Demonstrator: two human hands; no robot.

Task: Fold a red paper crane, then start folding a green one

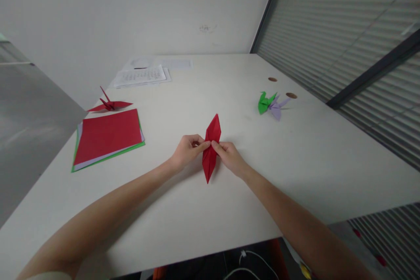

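Note:
A piece of folded red origami paper [209, 164], long and pointed at both ends, is held up over the white table in front of me. My left hand [189, 151] pinches its left edge near the middle, the thumb lying on the front face. From the other side my right hand [230, 156] grips it the same way, and the two thumb tips nearly meet at the centre. The fingers behind the paper are mostly hidden.
On the left lies a stack of coloured sheets, red paper [110, 133] on top, with a red paper crane [110, 104] behind it. Written papers [141, 75] rest farther back. At right are a green paper crane [263, 104] and a lilac paper crane [276, 108].

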